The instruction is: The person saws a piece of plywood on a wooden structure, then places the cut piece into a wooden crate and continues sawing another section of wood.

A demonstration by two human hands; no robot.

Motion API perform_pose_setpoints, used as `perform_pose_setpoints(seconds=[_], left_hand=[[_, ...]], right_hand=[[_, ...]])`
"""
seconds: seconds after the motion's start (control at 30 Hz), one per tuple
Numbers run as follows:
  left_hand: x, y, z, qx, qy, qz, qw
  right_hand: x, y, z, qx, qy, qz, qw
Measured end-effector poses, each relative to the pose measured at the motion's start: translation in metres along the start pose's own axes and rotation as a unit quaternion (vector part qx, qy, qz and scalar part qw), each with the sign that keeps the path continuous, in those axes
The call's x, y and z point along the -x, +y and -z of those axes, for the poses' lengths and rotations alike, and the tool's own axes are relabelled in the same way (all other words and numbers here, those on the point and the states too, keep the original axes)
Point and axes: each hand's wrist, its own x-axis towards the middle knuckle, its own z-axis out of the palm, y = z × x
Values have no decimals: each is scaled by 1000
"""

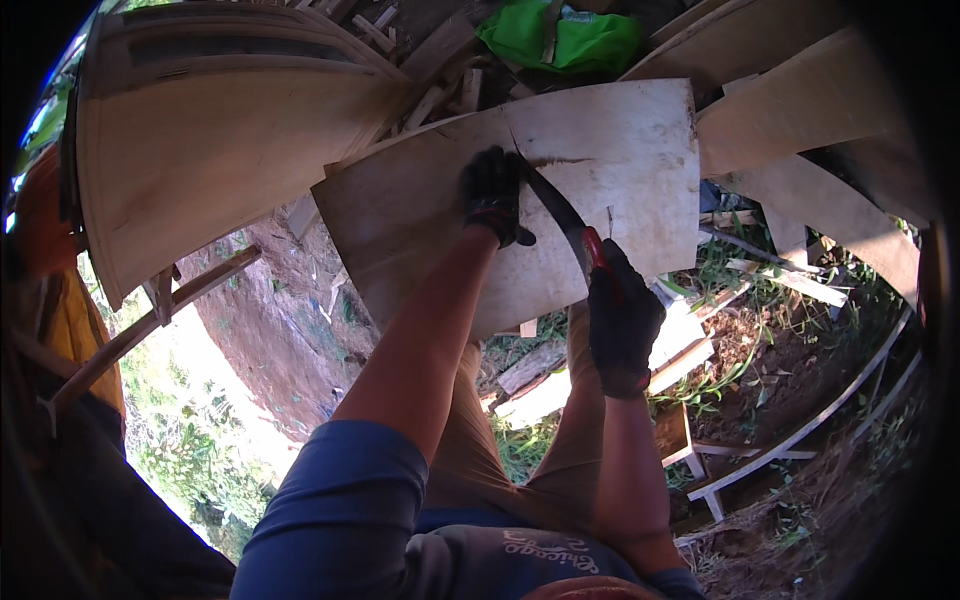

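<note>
A large pale plywood sheet (640, 130) lies in front of me, stained brown in places. My left hand (492, 190), in a black glove, rests on it with the fingers laid forward and the thumb out to the side. The other glove, on my right hand (622, 315), is wrapped around the red handle (596, 248) of a hand saw. Its dark, slightly curved blade (552, 197) slants up and left across the sheet, tip close to my left fingers. A thin dark line runs from the tip toward the far edge. Whether the teeth are within the wood I cannot tell.
A big wooden panel (230, 150) stands at the left, above a wooden rail (165, 320). More plywood pieces (790, 110) lie at the right. Beyond the sheet are scrap wood and a green bag (560, 38). Offcuts (680, 350) and grass cover ground beside my legs.
</note>
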Motion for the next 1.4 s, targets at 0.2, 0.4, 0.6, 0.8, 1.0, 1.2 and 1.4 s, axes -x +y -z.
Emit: perform_pose_setpoints(seconds=[0.2,0.4,0.6,0.8,1.0,1.2,1.4], left_hand=[[9,3,9,14,33,-4,999],[4,1,8,37,93,-15,995],[5,0,5,37,38,-5,999],[-3,-4,3,35,86,-22,995],[0,5,-15,-9,173,1,985],[-5,13,-1,-27,160,7,987],[8,-7,-15,-16,170,-2,985]], right_hand=[[-8,-5,-2,-74,-12,-15,997],[-11,-24,-17,-59,-32,7,998],[-18,-8,-26,22,16,65,998],[-63,25,-79,-42,4,56,998],[-61,65,-141,9,-26,24,999],[-64,81,-146,-29,-29,32,999],[-51,68,-141,-39,-98,83,991]])
